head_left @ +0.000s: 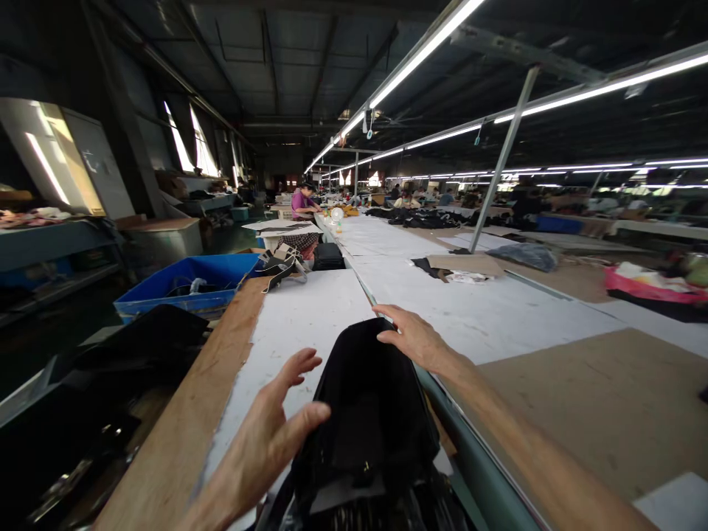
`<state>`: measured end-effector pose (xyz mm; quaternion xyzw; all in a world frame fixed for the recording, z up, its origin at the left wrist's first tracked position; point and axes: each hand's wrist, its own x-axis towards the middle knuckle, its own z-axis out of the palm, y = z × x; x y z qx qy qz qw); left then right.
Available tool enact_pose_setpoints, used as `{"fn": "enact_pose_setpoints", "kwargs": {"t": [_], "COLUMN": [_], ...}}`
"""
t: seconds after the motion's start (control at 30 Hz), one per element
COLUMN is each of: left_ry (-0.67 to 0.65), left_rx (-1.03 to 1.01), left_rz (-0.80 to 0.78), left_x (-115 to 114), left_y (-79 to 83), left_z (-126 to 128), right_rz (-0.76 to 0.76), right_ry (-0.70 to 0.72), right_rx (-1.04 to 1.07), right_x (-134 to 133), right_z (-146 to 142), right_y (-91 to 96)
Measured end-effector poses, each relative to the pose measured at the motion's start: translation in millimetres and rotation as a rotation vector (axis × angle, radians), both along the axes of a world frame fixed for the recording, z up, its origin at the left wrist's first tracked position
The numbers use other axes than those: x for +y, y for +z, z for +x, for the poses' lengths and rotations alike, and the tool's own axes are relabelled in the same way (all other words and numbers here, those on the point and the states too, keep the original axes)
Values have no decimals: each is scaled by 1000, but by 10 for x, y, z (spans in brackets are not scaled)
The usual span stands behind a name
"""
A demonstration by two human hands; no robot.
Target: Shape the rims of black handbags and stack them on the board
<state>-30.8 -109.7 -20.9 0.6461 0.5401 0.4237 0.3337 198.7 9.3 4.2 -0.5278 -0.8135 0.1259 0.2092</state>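
A black fabric bag (368, 398) stands on the table right in front of me, its rounded top pointing away. Its inside is dark, so any contents are hidden. To the left of the bag, my left hand (279, 424) is open, thumb and fingers spread, with the thumb tip close to the bag's side. My right hand (414, 335) reaches over the bag's far upper right edge, fingers stretched and apart from the thumb. Whether its thumb touches the fabric I cannot tell. Neither hand grips anything.
White paper (310, 306) covers the table. A blue bin (182, 284) and dark material (138, 361) lie left. Straps (285, 269) and a black case (328, 256) sit farther up. A metal post (503, 158) rises at right. Another person (302, 203) works ahead.
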Motion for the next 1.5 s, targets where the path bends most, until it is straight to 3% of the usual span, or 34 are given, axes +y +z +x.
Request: {"fn": "enact_pose_setpoints", "kwargs": {"t": [0.1, 0.23, 0.33, 0.43, 0.6, 0.77, 0.87, 0.97, 1.1, 1.2, 1.33, 1.5], "left_ry": [171, 252, 192, 83, -176, -261, -221, -194, -183, -136, 17, 152], "left_rx": [135, 133, 83, 49, -62, -133, -122, -114, -120, -101, 7, 40], "left_rz": [-4, -85, -128, -116, -106, -99, -56, -49, -57, -40, -15, 31], "left_x": [-327, -411, -278, -7, 466, 471, 357, 293, 303, 316, 238, 72], "left_y": [-165, -246, -168, -101, -169, -248, -257, -261, -284, -287, -199, -55], "left_z": [74, 195, 126, -64, -267, -248, -248, -257, -241, -197, -137, -77], "right_rz": [2, -27, -28, -34, -164, -38, 75, 82, 137, 138, -41, 44], "right_ry": [42, 25, -28, -134, -287, -290, -241, -199, -236, -276, -287, -184], "right_rx": [-89, -166, -185, -239, -292, -271, -200, -89, -30, -72, -250, -347], "right_x": [119, 210, 160, 9, -368, -681, -749, -756, -740, -695, -518, -170], "right_z": [-76, -111, -10, 184, 456, 377, 243, 162, 163, 189, 184, 103], "right_y": [-2, -19, 29, 100, 90, 10, 0, -22, -85, -90, 46, 222]}}
